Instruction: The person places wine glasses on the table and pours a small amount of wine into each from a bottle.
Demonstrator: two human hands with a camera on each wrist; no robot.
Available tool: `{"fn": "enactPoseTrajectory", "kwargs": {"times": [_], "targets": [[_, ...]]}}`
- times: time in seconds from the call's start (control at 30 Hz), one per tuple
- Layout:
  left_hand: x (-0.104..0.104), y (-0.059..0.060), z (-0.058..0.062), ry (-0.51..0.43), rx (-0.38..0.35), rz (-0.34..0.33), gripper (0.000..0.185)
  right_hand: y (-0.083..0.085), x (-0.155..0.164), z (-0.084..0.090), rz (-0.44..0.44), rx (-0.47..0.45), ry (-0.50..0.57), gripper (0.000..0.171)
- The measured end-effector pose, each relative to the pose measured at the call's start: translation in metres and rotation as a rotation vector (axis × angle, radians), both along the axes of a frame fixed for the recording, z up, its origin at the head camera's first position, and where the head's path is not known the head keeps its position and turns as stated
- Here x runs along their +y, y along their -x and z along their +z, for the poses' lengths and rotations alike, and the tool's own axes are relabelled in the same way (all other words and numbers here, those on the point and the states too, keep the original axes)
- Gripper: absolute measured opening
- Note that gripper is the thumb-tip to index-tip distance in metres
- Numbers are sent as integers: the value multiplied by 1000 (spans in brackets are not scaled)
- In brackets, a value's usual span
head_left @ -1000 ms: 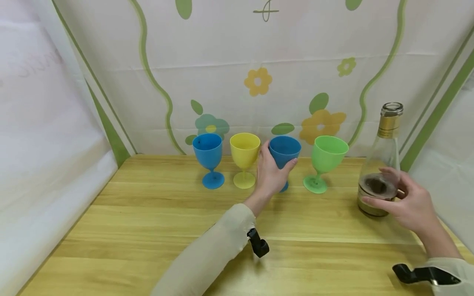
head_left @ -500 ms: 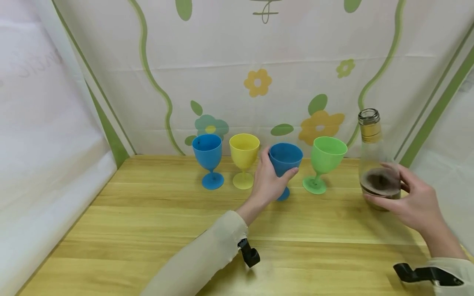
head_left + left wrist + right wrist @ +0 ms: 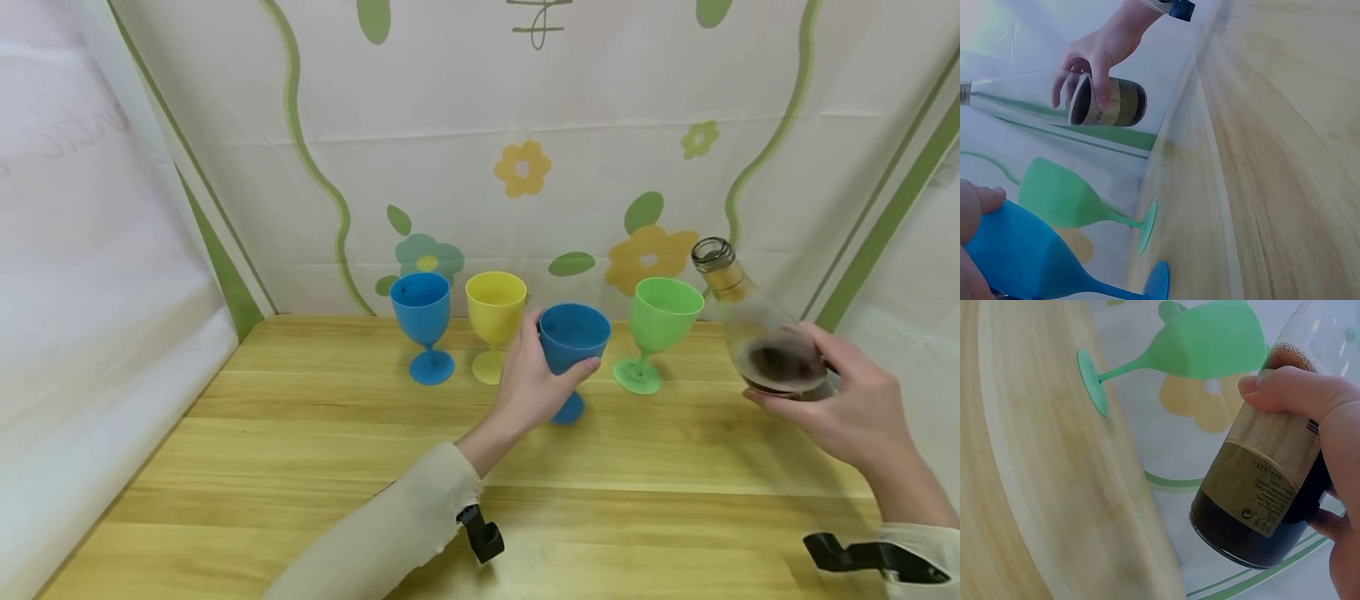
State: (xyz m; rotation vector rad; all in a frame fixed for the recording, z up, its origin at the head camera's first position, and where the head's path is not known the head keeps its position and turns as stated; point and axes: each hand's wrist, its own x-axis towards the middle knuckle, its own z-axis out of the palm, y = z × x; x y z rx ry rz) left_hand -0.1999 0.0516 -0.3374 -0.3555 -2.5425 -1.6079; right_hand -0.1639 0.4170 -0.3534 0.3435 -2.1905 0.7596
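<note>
The left hand [image 3: 534, 382] kept its grip wrapped round the blue goblet [image 3: 573, 337], foot just above the worktop [image 3: 300, 450]. Beside it, the right hand [image 3: 855, 408] gripped the bottle [image 3: 757, 333], tilted neck-first toward that goblet, past the green goblet [image 3: 660, 321].

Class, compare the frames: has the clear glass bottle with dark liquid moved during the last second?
Yes. The clear glass bottle, gripped by the right hand, has lifted off the wooden table and tilted, its mouth leaning left toward the green plastic goblet.
</note>
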Motion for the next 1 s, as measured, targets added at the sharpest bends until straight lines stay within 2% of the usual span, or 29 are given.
{"fn": "enactPoseTrajectory", "kwargs": {"times": [0.1,0.3,0.7,1.0], "targets": [[-3,-3,0,7,1,-5,94,1,2,2,-8,21,-46,104],[-8,-10,1,12,-10,-1,95,1,2,5,-44,2,-110,108],[-17,-20,-1,14,17,-3,94,-2,4,8,0,29,-178,103],[-24,-23,0,22,22,1,95,-1,-1,11,2,67,-212,112]]}}
